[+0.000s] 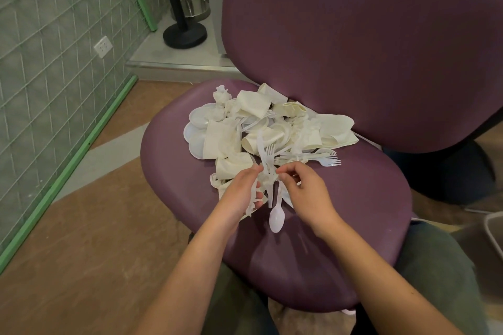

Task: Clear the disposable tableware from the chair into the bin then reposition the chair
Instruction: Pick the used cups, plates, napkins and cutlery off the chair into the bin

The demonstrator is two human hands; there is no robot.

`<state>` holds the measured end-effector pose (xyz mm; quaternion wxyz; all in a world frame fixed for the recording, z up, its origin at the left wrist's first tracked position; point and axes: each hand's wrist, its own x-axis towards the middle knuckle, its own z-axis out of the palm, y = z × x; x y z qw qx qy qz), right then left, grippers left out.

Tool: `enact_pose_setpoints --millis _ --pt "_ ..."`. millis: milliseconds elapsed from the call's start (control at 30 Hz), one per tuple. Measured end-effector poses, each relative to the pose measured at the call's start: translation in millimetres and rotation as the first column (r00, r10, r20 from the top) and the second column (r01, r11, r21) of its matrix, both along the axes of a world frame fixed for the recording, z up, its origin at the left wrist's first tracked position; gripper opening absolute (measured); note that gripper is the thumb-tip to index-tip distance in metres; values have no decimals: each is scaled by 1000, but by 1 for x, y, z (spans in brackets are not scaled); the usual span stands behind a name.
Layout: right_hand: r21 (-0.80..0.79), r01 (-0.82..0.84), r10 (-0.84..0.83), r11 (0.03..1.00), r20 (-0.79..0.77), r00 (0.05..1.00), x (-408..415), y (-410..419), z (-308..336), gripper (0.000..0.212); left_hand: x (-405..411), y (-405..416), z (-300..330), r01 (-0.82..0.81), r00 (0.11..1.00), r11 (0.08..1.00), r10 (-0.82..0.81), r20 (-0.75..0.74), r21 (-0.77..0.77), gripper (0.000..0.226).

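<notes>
Tiled wall (54,35) with a green skirting on the left, wood-pattern floor (81,239), black post base (185,35) on a raised step behind. Purple chair (340,225) fills the middle of the view, seat toward the person, backrest rising at the far side.

Pile of disposable tableware (261,130) sits on the rear half of the seat: crumpled paper cups, round plastic lids at the left edge, napkins, several white forks (324,159) fanned to the right.

Left hand (241,190) has fingers curled around a bunch of cutlery and scraps at the pile's near edge. Right hand (304,187) pinches the same bunch with thumb and fingertips; a white spoon (276,216) hangs from it, bowl down.

Grey rim at the far right edge, possibly the bin (494,231); cannot confirm.

Judgement: early stage. First handful being gathered, bulk of the pile untouched on the seat. Several more loads to go, then the chair move.
</notes>
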<state>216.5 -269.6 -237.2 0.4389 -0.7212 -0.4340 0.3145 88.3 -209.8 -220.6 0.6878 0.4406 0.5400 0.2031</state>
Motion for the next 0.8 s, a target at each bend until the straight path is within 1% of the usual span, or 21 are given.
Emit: enact_pose_setpoints --millis 33,133,200,267,333,433,533,567,633,700,733,800 --pt "-7 6 -7 1000 -46 999 -2 0 1 13 1 -1 0 7 1000 1000 -7 3 6 35" --pt "-1 21 -21 1000 -248 969 -10 2 8 16 2 -5 0 90 996 996 -90 -14 6 37" --pt "33 33 -21 999 -323 946 -14 2 14 20 3 -9 2 157 987 986 -155 -52 49 44" --pt "66 59 -31 996 -360 932 -17 3 21 21 2 -11 1 175 984 980 -171 -51 97 48" --pt "78 91 -57 993 -361 931 -16 3 25 17 2 -8 -1 117 993 988 -119 8 97 47" --pt "61 98 -72 993 -330 941 -16 0 25 13 4 -3 0 -65 991 998 63 120 18 33" --pt "13 37 -31 999 -333 942 -22 -7 18 15 3 0 5 -179 946 981 191 261 -68 13" --pt "3 36 -33 999 -336 941 -26 -9 14 18 2 2 5 -220 922 970 240 304 -101 11" --pt "-8 66 -65 998 -347 936 -34 -11 7 15 -2 6 2 -278 869 946 321 377 -166 19" --pt "-23 109 -110 994 -377 920 -41 -12 -1 10 -6 7 -1 -284 852 939 341 398 -195 29" --pt "-32 114 -117 993 -387 915 -43 -12 -4 10 -9 7 -2 -284 859 938 341 382 -199 30" --pt "-55 77 -93 995 -384 919 -47 -12 -9 17 -14 7 -4 -283 873 931 350 339 -232 21"
